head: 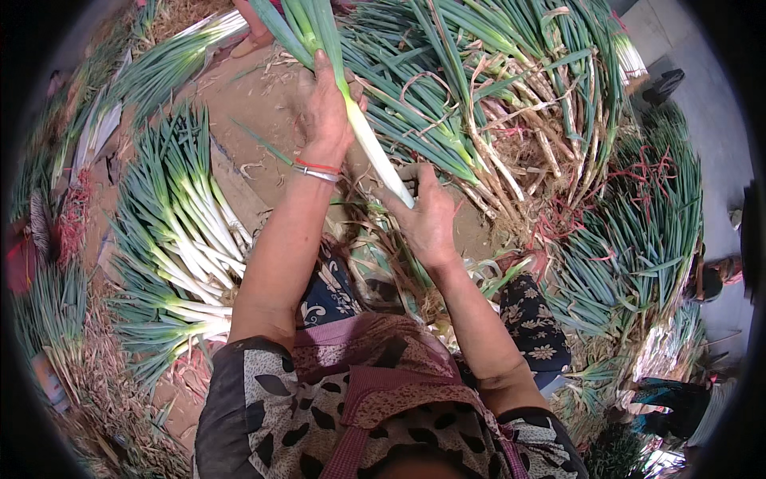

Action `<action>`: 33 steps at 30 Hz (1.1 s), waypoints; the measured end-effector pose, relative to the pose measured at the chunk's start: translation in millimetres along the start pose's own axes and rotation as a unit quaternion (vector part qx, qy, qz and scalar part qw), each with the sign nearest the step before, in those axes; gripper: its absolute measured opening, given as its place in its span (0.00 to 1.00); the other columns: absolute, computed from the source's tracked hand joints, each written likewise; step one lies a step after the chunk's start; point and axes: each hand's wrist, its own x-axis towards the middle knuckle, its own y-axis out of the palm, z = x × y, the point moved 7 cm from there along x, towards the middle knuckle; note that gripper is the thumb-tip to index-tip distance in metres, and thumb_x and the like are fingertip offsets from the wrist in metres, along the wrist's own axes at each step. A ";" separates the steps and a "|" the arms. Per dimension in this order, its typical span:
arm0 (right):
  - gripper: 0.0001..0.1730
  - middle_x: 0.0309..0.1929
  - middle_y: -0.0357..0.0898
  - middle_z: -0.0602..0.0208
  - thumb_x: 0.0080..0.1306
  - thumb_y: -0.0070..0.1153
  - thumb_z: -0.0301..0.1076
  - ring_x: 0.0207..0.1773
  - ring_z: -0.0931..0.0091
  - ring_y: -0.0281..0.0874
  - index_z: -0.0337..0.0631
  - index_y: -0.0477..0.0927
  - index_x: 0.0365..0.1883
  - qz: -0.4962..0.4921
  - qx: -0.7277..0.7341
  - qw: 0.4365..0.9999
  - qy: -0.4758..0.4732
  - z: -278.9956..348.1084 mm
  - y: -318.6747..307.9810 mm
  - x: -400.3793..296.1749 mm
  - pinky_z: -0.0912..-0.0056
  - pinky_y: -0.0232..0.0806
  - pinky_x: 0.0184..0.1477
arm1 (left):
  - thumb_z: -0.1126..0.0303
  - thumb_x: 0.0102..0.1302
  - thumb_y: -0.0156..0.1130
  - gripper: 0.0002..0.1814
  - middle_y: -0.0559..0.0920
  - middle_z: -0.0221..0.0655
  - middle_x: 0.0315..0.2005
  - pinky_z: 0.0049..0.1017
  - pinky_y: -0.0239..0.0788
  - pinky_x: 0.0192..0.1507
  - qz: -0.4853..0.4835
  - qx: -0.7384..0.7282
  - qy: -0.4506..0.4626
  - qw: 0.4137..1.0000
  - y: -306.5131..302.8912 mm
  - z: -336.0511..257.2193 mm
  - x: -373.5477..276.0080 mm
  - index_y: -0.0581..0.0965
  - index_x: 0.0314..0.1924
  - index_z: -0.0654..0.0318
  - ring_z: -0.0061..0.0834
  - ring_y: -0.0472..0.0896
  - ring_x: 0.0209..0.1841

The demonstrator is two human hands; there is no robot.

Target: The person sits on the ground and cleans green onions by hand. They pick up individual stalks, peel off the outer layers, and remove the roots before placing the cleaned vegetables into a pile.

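Observation:
A large green onion with a clean white stalk [374, 146] slants across the middle. My left hand [329, 102] is closed around it where the green leaves begin. At the root end, my right hand [428, 212] grips the white base between thumb and fingers. Peeled green onions [191, 239] lie fanned out on the ground to the left, white ends towards me. A heap of unpeeled green onions [497, 161] with dry brown skins and roots spreads out at the upper right. Loose peelings [383, 239] lie below my hands, between my knees.
More bundled green onions [628, 239] stand at the right with red ties. White-stalked ones [179, 60] lie at the upper left near another person's foot [251, 43]. Red ties [75, 215] lie at the left, and other people are partly visible at the right edge.

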 end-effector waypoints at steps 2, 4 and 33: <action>0.19 0.26 0.72 0.51 0.55 0.64 0.38 0.27 0.59 0.71 0.36 0.67 0.30 0.000 0.050 0.999 -0.003 -6.4 2.5 -1.3 0.63 0.65 0.31 | 0.54 0.70 0.45 0.17 0.68 0.32 0.23 0.21 0.61 0.13 -0.016 -0.003 0.003 1.000 -5.4 -1.2 0.3 0.60 0.41 0.61 0.20 0.66 0.17; 0.11 0.25 0.71 0.54 0.57 0.60 0.31 0.25 0.61 0.68 0.34 0.71 0.30 -0.018 0.114 0.993 -0.030 -1.4 -1.1 -1.0 0.67 0.64 0.30 | 0.54 0.71 0.44 0.17 0.68 0.32 0.24 0.21 0.61 0.13 -0.007 -0.020 0.008 1.000 -8.6 -5.4 2.6 0.61 0.40 0.61 0.20 0.66 0.17; 0.10 0.27 0.75 0.55 0.55 0.60 0.32 0.29 0.65 0.74 0.35 0.77 0.32 0.041 -0.002 0.999 -0.034 16.0 -9.0 5.2 0.66 0.65 0.34 | 0.48 0.68 0.48 0.22 0.70 0.32 0.22 0.22 0.64 0.19 0.116 0.006 0.045 0.992 23.1 -7.0 -22.1 0.64 0.38 0.62 0.21 0.69 0.19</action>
